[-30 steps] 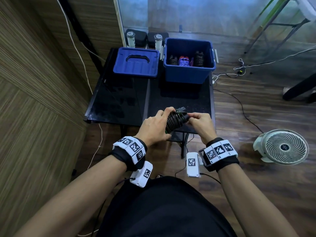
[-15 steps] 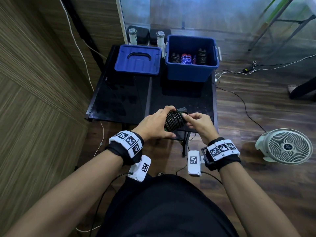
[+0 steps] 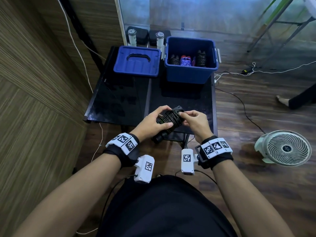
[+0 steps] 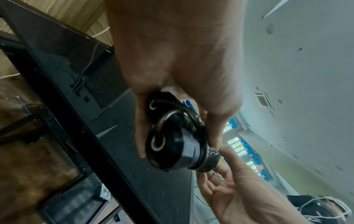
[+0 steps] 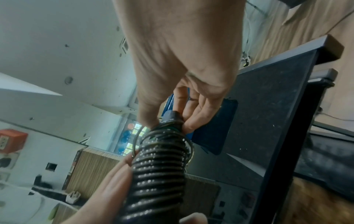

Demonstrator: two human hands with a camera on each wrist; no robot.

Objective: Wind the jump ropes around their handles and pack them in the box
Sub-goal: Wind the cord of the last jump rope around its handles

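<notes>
A black jump rope (image 3: 168, 121) is wound in tight coils round its two handles, held over the near edge of the black table (image 3: 119, 100). My left hand (image 3: 153, 121) grips the coiled bundle from the left. My right hand (image 3: 191, 119) pinches the rope at the bundle's far end. The left wrist view shows the handle butts (image 4: 164, 145) under my left hand (image 4: 172, 60). The right wrist view shows the coils (image 5: 159, 163) and my right fingertips (image 5: 189, 122) at the top end. The open blue box (image 3: 189, 65) at the far side holds several wound ropes (image 3: 185, 60).
The blue lid (image 3: 136, 61) lies left of the box on the table. A white fan (image 3: 284, 147) stands on the wooden floor at the right, with cables (image 3: 239, 103) across the floor. A wood-panelled wall (image 3: 34, 82) runs along the left.
The bundle has turned, its near end now pointing down towards me. My right fingers have shifted on its far end. Both hands stay over the table's near edge.
</notes>
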